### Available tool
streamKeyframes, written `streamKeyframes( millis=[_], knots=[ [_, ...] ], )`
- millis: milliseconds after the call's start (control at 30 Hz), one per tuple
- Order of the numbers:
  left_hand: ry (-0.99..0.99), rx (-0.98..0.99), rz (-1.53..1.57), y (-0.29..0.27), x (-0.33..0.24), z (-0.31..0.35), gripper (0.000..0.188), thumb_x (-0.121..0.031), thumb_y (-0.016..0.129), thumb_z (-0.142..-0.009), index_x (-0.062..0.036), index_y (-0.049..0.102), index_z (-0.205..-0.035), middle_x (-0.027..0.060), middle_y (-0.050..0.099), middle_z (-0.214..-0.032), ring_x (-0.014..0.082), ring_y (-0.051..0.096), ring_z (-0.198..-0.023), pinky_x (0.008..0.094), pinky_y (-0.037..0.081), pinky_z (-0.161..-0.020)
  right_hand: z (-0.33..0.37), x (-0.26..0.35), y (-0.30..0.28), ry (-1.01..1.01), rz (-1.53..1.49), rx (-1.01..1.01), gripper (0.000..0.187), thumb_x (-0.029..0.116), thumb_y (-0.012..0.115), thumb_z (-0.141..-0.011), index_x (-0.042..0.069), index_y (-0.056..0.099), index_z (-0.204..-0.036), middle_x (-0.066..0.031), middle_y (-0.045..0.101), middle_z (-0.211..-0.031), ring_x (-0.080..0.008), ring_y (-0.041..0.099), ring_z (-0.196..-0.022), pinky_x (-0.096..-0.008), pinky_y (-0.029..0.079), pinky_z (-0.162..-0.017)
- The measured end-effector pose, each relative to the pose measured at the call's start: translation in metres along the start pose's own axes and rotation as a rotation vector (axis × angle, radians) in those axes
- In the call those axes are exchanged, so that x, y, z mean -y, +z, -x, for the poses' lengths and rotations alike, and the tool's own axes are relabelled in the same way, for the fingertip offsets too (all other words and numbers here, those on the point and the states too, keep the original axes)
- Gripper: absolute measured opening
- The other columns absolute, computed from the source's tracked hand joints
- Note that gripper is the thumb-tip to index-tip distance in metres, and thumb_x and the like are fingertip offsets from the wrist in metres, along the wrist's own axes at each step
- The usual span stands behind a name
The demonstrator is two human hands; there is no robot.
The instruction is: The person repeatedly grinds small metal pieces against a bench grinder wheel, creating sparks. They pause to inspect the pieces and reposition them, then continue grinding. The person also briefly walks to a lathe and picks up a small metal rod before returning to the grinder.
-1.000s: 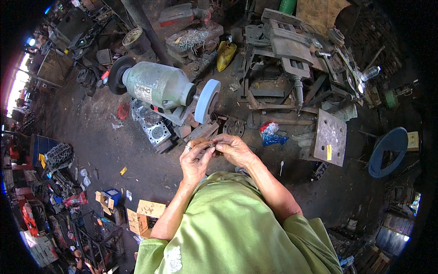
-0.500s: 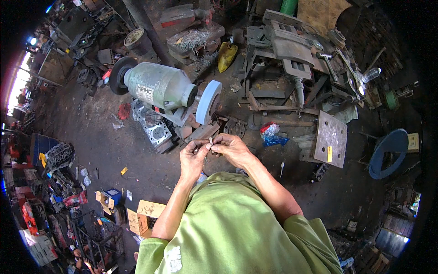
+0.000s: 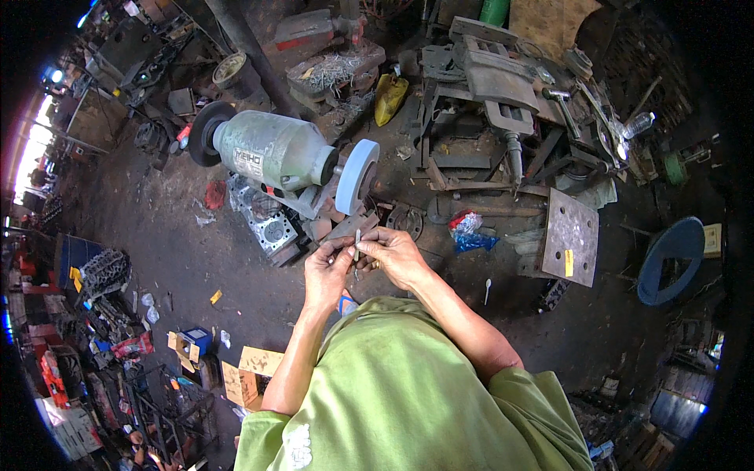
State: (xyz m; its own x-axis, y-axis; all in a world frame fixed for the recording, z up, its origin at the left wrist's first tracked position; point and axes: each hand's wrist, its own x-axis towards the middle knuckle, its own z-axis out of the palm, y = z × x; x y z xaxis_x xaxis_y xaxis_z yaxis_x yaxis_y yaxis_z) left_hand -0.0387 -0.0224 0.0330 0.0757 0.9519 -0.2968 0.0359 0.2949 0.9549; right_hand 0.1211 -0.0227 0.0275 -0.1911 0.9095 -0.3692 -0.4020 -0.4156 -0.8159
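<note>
Between my two hands, in front of my body, is a small thin light-grey metal piece (image 3: pixel 357 245), held upright; its exact kind is too small to make out. My left hand (image 3: pixel 328 271) pinches it from the left with thumb and fingers. From the right, my right hand (image 3: pixel 397 255) grips the same piece, its fingertips close to the left thumb. Just beyond the hands stands a bench grinder (image 3: pixel 271 147) with a pale blue-white grinding wheel (image 3: pixel 357 177) at its right end and a dark disc (image 3: pixel 206 133) at its left end.
An engine cylinder head (image 3: pixel 273 229) lies under the grinder. To the right are a bench vise (image 3: pixel 503 78), a steel plate with holes (image 3: pixel 572 235) and a blue round stool (image 3: pixel 670 261). A cardboard box (image 3: pixel 253 369) and a plastic spoon (image 3: pixel 487 291) lie on the floor.
The small piece now stands more upright and shows more between my fingers. Both hands have shifted slightly left, and a sandalled foot shows below them.
</note>
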Motion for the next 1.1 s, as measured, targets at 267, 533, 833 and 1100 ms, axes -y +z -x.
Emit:
streamKeyframes(
  millis=[267,533,833,1100],
  knots=[
    [0.041,0.019,-0.043,-0.005,-0.008,0.001,0.019,-0.004,0.062,-0.09,0.0025,0.065,-0.107,0.0032,0.067,-0.088,0.0078,0.058,-0.075,0.0233,0.049,-0.068,-0.001,0.001,0.008,-0.021,0.031,-0.031,0.011,0.008,0.062,-0.091,-0.001,0.065,-0.096,-0.0073,0.066,-0.08,-0.0141,0.064,-0.067,-0.0254,0.051,-0.057],
    [0.124,0.024,-0.091,-0.006,-0.01,-0.004,0.018,-0.002,0.06,-0.089,0.0037,0.064,-0.106,0.0057,0.068,-0.092,0.0097,0.061,-0.082,0.0248,0.05,-0.075,-0.009,-0.007,0.012,-0.107,0.051,-0.106,0.013,0.008,0.064,-0.09,-0.002,0.065,-0.097,-0.0062,0.066,-0.081,-0.0104,0.06,-0.065,-0.0237,0.05,-0.054],
    [0.093,0.034,-0.322,-0.014,-0.021,-0.017,0.019,-0.004,0.062,-0.088,0.0041,0.065,-0.105,0.0079,0.069,-0.092,0.0114,0.061,-0.084,0.0268,0.05,-0.077,-0.02,-0.015,0.019,-0.153,0.02,-0.195,0.013,0.008,0.064,-0.089,-0.001,0.065,-0.099,-0.0069,0.067,-0.085,-0.0107,0.061,-0.066,-0.0238,0.051,-0.055],
    [0.135,0.035,-0.313,-0.02,-0.011,-0.029,0.021,-0.008,0.066,-0.086,0.0027,0.067,-0.104,0.0075,0.07,-0.084,0.0086,0.061,-0.075,0.0259,0.05,-0.069,-0.026,-0.014,0.022,-0.155,0.048,-0.174,0.012,0.006,0.059,-0.092,-0.004,0.062,-0.097,-0.0085,0.065,-0.086,-0.0142,0.064,-0.068,-0.0292,0.058,-0.056]
  ],
)
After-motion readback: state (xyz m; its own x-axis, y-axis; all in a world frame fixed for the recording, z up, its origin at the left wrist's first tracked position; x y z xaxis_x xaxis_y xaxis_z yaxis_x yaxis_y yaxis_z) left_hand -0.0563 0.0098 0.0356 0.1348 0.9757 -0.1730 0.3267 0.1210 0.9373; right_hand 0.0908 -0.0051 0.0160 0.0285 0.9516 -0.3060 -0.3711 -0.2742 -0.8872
